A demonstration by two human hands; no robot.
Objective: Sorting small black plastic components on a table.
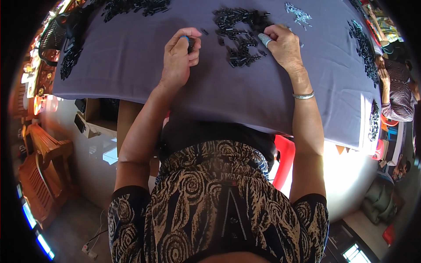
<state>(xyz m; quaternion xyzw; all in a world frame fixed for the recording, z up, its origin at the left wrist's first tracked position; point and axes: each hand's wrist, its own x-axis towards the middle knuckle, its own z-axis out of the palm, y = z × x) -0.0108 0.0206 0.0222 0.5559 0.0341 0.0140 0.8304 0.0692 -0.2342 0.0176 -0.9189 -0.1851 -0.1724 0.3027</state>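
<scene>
My left hand (179,57) is closed, its fingers curled around a small black piece (190,45). A bit of blue shows by the thumb. Just beyond the index fingertip, a single small black part (205,32) lies on the cloth. My right hand (284,46) is closed at the right edge of a loose pile of small black cylindrical parts (237,22). A whitish cover (265,39) sits on one of its digits, and a silver bracelet (303,95) circles the wrist. Whatever the right fingertips pinch, if anything, is hidden.
Grey cloth (228,96) covers the table. Silvery small parts (298,14) lie beyond my right hand. More black parts line the far left (136,8) and right edge (365,48). Another person (398,83) works at the right. A cardboard box (98,116) stands below the table's left front.
</scene>
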